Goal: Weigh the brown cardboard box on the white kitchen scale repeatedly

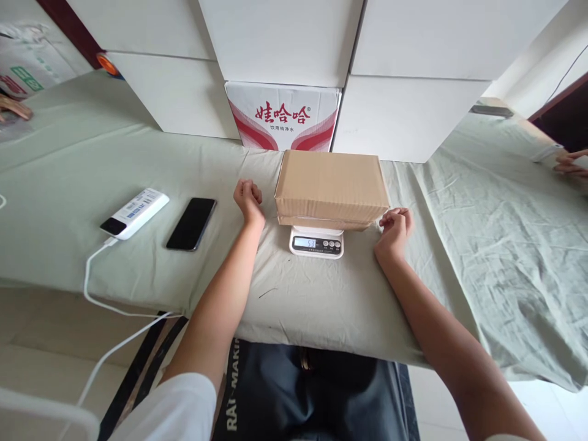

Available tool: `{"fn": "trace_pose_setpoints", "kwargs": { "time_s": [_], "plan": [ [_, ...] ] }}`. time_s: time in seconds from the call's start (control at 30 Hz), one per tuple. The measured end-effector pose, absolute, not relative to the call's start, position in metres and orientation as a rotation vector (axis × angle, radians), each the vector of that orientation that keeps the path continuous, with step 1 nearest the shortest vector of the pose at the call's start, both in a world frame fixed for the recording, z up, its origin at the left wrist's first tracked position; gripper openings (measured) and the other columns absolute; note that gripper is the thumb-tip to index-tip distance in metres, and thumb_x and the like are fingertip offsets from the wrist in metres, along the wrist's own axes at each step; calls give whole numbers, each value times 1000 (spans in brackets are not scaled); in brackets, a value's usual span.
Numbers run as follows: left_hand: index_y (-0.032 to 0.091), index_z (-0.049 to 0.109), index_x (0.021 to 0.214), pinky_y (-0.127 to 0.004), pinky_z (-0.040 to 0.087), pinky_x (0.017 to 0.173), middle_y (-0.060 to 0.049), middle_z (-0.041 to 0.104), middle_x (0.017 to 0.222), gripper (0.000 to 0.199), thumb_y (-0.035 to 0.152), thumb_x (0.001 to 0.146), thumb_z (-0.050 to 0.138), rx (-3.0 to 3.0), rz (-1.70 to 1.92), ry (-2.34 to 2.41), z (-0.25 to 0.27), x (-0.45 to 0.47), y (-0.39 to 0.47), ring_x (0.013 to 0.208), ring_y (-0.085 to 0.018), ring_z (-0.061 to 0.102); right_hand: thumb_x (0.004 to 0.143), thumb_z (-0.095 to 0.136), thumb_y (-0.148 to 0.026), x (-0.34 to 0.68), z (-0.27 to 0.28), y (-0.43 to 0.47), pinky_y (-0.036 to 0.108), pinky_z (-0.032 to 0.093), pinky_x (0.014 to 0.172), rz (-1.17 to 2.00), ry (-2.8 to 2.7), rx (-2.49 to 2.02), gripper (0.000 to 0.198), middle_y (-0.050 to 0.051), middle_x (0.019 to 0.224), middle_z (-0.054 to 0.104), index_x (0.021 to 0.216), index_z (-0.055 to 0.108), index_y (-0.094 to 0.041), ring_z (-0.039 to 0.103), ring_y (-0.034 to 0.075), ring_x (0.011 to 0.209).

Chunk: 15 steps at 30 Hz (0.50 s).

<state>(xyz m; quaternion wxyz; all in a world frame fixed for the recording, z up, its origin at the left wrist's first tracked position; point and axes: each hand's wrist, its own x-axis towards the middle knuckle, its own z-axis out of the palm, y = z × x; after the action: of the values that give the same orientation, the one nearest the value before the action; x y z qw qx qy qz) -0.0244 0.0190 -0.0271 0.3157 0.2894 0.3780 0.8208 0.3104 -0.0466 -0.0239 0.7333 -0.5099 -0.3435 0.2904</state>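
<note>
- Closest to the camera, at the lower left, a blurred white band (pixel 50 407) curves beside a white sleeve (pixel 169 404), from which the left forearm (pixel 215 312) reaches forward.
- Left hand (pixel 248 199): fingers folded inward in a loose fist, near the left side of the cardboard box and apart from it; the inside of the palm is hidden.
- Right hand (pixel 395 226): fingers likewise curled, just beside the box's near right corner; whether it touches, I cannot tell.
- Between both hands, the brown cardboard box (pixel 331 177) rests on a white scale (pixel 316 252), overhanging its platform. The lit display (pixel 305 242) seems to read 53, with round buttons to its right.
- Beneath lies a wrinkled pale green cloth (pixel 321 300).
- Left of the left hand lies a black phone (pixel 192 224), then a white device (pixel 140 211) with a white cable (pixel 98 254) plugged in.
- Behind the box stands a white carton with red lettering (pixel 285 113), among stacked plain white boxes (pixel 285 37).
- Farther out, other people's hands show at the left edge (pixel 13 108) and right edge (pixel 572 165).
</note>
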Motion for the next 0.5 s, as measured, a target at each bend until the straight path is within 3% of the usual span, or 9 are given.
{"fn": "trace_pose_setpoints", "kwargs": {
  "time_s": [0.23,0.5],
  "plan": [
    [26,22,72,-29,13,50,10,17,61,66,45,93,82,780,2117,1034,-30,-24,26,54,-9,14,85,70,-36,309,-25,-41,24,37,58,664,-790,-1138,27,-6,69,47,73,48,-24,43,9,61],
    [26,27,69,-28,11,49,9,22,62,70,49,88,90,796,2053,1047,-26,-19,26,54,-8,18,87,74,-51,300,-21,-41,25,31,51,729,-855,-1064,41,-8,65,37,73,44,-27,35,10,57]
  ]
}}
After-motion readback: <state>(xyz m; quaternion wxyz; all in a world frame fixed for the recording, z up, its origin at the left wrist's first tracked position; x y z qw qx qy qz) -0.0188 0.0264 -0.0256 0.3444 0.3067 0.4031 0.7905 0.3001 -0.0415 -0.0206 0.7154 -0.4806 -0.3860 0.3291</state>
